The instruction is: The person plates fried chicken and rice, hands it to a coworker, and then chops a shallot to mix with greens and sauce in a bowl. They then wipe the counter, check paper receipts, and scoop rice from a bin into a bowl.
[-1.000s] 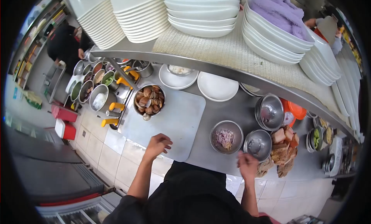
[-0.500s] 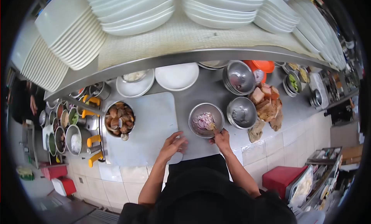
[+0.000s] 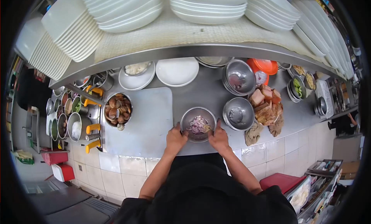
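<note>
A metal bowl (image 3: 187, 117) of chopped purple-and-white pieces (image 3: 198, 124) is being held at the near side of the steel counter (image 3: 189, 96), just right of the pale board (image 3: 148, 123), with the person's left hand (image 3: 176, 139) and right hand (image 3: 219, 138) grasping it from opposite sides. A second bowl (image 3: 237, 115) is standing just beside it, and pieces of meat (image 3: 266, 109) are lying farther right.

A commercial kitchen, judging by the tall stacks of white dishes (image 3: 208, 7) along the top of the frame, the long steel counter (image 3: 201, 96), ingredient pots (image 3: 85, 127) at left, a metal bowl (image 3: 193, 112) of chopped food at centre, and the tiled floor (image 3: 129, 173) below.
</note>
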Motion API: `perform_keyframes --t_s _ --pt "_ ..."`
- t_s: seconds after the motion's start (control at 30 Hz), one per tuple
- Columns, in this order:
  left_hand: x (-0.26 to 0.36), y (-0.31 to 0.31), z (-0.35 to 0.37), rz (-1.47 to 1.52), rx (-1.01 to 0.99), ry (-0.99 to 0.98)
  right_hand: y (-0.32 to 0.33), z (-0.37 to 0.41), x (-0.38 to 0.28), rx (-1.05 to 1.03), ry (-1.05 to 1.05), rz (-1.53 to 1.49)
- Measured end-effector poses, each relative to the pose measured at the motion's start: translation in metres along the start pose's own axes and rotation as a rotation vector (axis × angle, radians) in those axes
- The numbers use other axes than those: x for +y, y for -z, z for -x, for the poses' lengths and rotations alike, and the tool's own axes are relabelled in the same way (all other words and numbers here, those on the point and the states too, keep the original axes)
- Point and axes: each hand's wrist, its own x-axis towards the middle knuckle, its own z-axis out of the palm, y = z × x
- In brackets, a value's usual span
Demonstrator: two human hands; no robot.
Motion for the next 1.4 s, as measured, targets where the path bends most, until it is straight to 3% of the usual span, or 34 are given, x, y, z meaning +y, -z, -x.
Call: perform_keyframes --t_s 0.03,0.07,0.17,0.27,0.33,0.37,0.43,0.47,0.53,0.57,0.67,0.73,0.8,0.93,1.03,1.1,1.23,1.3,1.4 --pt "0.004 -0.003 0.0 -0.185 0.14 -0.139 0.006 0.002 -0.003 -0.006 0.009 0.048" --pt "0.007 -0.004 0.001 -0.185 0.134 -0.144 0.012 0.005 -0.007 -0.002 0.002 0.047" --pt "0.018 0.003 0.005 -0.047 0.127 -0.082 0.029 0.015 -0.019 0.049 -0.004 0.13" --pt "0.023 0.013 0.004 0.115 0.193 -0.059 0.04 0.023 -0.025 0.085 0.037 -0.019" --pt "0.015 0.028 0.0 0.806 0.025 0.193 0.048 0.031 -0.031 0.085 0.043 -0.375" --pt "0.018 0.037 0.001 0.881 0.045 0.159 0.039 0.033 -0.025 0.102 0.028 -0.38" --pt "-0.026 0.046 -0.006 0.906 0.061 0.096 0.011 0.035 -0.006 0.319 -0.109 -0.343" --pt "-0.031 0.052 -0.01 0.94 0.102 0.04 0.007 0.033 -0.007 0.339 -0.127 -0.343" --pt "-0.021 0.069 -0.006 0.992 0.185 0.053 -0.003 0.033 -0.007 0.176 -0.246 -0.402" --pt "-0.02 0.081 -0.003 1.007 0.175 0.099 -0.033 0.025 0.019 0.273 -0.115 -0.376" --pt "-0.025 0.11 0.003 0.982 0.197 0.121 -0.025 0.033 0.013 0.274 -0.203 -0.446" --pt "-0.023 0.122 0.006 0.965 0.188 0.101 0.02 0.047 -0.017 0.22 -0.352 -0.577" --pt "-0.024 0.126 0.007 0.946 0.179 0.077 0.042 0.055 -0.01 0.44 -0.324 -0.652" --pt "-0.013 0.107 0.001 0.866 -0.048 0.062 0.087 0.033 0.026 0.611 -0.254 -0.454" --pt "0.001 0.057 0.002 0.777 -0.316 0.049 0.132 0.052 0.05 0.596 -0.345 -0.352" --pt "0.007 0.02 0.008 0.675 -0.555 0.072 0.145 0.081 0.074 0.829 -0.481 -0.463" --pt "0.018 -0.066 0.042 0.476 -0.967 0.143 0.103 0.125 0.174 0.884 -0.682 -0.363" --pt "0.005 -0.11 0.056 0.382 -1.109 0.207 0.058 0.122 0.227 0.765 -0.787 -0.335" --pt "-0.027 -0.161 0.067 0.262 -1.197 0.245 -0.005 0.101 0.271 0.819 -0.669 -0.345"
